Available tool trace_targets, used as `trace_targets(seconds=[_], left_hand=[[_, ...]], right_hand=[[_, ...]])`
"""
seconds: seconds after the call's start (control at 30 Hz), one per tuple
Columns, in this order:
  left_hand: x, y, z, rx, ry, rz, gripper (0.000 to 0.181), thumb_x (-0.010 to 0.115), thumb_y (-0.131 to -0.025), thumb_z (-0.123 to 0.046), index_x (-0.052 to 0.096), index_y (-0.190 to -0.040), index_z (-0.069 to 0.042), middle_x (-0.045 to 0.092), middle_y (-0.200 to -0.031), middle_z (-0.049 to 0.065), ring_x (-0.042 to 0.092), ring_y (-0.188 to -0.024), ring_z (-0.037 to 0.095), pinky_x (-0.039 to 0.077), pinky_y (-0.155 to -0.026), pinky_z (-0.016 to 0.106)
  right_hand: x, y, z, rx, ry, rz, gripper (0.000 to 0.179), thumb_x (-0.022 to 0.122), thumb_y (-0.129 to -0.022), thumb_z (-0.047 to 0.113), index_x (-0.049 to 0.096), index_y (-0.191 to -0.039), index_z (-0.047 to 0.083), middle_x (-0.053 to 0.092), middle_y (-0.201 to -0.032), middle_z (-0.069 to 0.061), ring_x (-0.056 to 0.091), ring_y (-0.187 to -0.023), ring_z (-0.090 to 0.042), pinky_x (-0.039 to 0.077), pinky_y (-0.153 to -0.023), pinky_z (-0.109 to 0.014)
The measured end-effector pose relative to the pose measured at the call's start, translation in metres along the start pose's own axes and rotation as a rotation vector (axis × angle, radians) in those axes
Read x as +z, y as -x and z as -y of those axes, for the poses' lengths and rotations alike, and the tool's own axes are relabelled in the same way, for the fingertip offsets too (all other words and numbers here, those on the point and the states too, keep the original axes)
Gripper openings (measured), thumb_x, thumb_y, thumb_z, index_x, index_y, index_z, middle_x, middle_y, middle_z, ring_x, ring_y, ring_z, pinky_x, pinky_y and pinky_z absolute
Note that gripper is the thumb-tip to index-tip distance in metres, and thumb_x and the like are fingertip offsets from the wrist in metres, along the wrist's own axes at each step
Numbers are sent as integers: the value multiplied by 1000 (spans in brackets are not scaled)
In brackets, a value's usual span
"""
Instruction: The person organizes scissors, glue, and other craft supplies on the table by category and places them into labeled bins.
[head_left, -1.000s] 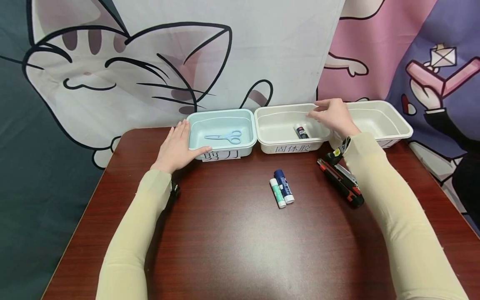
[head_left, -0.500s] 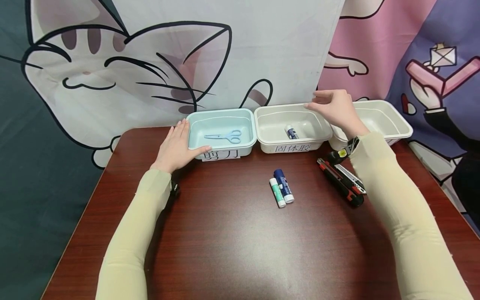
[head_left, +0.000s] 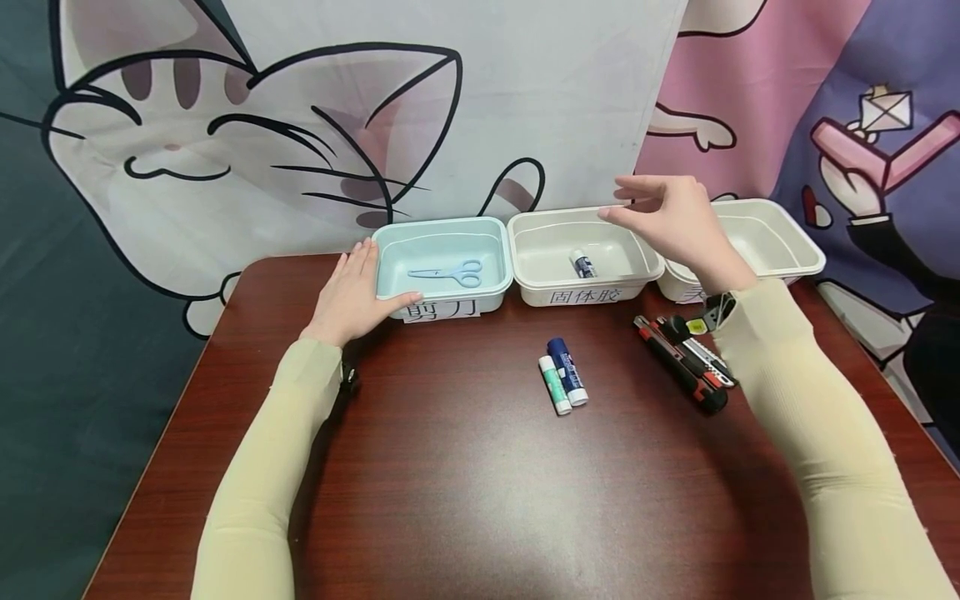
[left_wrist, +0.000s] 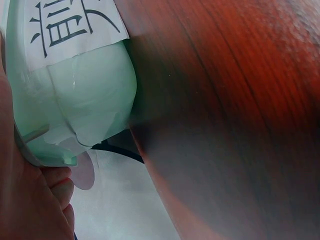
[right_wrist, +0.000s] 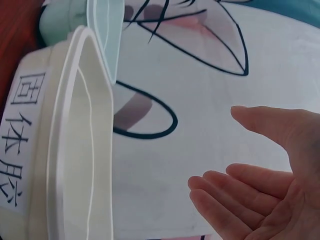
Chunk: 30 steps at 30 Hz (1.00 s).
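My left hand rests on the left end of the light blue bin, thumb along its front rim and fingers at its side. Blue scissors lie inside that bin. Above the right end of the middle cream bin, my right hand hovers with nothing in it; the right wrist view shows its thumb and fingers spread apart. A small glue stick with a dark blue label lies in the middle bin. Two more glue sticks, one blue and one green and white, lie side by side on the table.
Partly behind my right hand stands another cream bin. Utility knives lie below it, beside my right sleeve. Paper labels mark the bins' fronts. A cat-print cloth hangs behind the table.
My right hand has risen and drawn slightly back from the middle bin, its fingers parting. The small glue stick has shifted left inside that bin. My left hand stays put.
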<state>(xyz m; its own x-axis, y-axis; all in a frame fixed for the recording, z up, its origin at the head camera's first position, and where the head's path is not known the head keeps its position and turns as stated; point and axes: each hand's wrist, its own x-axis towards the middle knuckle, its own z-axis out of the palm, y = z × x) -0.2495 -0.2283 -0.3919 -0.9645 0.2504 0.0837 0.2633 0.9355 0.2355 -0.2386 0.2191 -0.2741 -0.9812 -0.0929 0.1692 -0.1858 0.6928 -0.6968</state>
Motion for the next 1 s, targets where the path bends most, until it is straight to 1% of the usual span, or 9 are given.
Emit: trace_targets(seconds=[0.03, 0.13, 0.2, 0.27, 0.33, 0.6, 0.73, 0.9, 1.0], left_hand=[[0, 0, 0, 1, 1, 0, 127, 48, -83, -87, 10, -160, 6, 10, -167, 22, 8, -154, 33, 0, -124, 41], [0, 1, 0, 1, -1, -3, 126, 49, -83, -86, 10, -160, 6, 11, -167, 22, 9, -154, 33, 0, -124, 41], [0, 1, 0, 2, -3, -4, 125, 49, -84, -86, 11, -160, 6, 11, -167, 22, 9, -154, 33, 0, -124, 41], [1, 1, 0, 4, -4, -5, 125, 49, -84, -85, 11, -160, 7, 11, -166, 23, 9, -154, 33, 0, -124, 41], [1, 1, 0, 4, -5, -4, 125, 49, -84, -85, 11, -160, 7, 11, -166, 23, 9, -154, 33, 0, -124, 41], [1, 0, 0, 1, -11, -4, 125, 48, -84, -85, 11, -160, 7, 11, -166, 23, 10, -154, 34, 1, -124, 41], [1, 0, -1, 3, -8, -11, 125, 49, -84, -85, 12, -160, 7, 12, -166, 23, 11, -153, 35, 2, -124, 42], [1, 0, 0, 2, -5, -13, 125, 49, -84, -85, 12, -160, 7, 12, -166, 23, 11, -153, 35, 1, -124, 41], [0, 0, 0, 2, -6, -11, 125, 48, -84, -85, 11, -160, 6, 12, -166, 23, 11, -154, 34, 1, -124, 42]], right_hand=[[0, 3, 1, -15, -4, 2, 65, 77, -88, 51, 64, -141, 15, 69, -128, -8, 69, -111, -21, 44, -95, -26], [3, 11, 2, -55, -6, 22, 63, 76, -89, 49, 63, -141, 14, 68, -130, -7, 70, -109, -22, 45, -93, -23], [5, 17, 1, -84, -16, 33, 62, 77, -90, 46, 64, -141, 13, 68, -130, -7, 70, -108, -24, 46, -89, -18], [9, 22, -1, -102, -19, 49, 60, 77, -91, 45, 64, -140, 12, 67, -132, -6, 71, -107, -24, 52, -78, -16], [14, 27, -4, -127, -25, 54, 59, 78, -90, 42, 65, -139, 11, 68, -131, -6, 72, -104, -24, 51, -75, -13], [37, 49, -12, -137, -53, 127, 56, 80, -90, 35, 66, -137, 7, 69, -128, -9, 73, -100, -24, 53, -73, -13], [48, 61, -18, -126, -41, 160, 56, 81, -89, 33, 66, -136, 7, 71, -123, -10, 73, -97, -21, 53, -76, -18], [63, 71, -31, -149, -6, 217, 58, 82, -88, 33, 66, -135, 3, 72, -119, -11, 74, -94, -19, 56, -83, -36], [73, 78, -41, -136, -6, 258, 59, 83, -87, 32, 65, -135, 2, 72, -120, -11, 73, -94, -19, 56, -86, -44]])
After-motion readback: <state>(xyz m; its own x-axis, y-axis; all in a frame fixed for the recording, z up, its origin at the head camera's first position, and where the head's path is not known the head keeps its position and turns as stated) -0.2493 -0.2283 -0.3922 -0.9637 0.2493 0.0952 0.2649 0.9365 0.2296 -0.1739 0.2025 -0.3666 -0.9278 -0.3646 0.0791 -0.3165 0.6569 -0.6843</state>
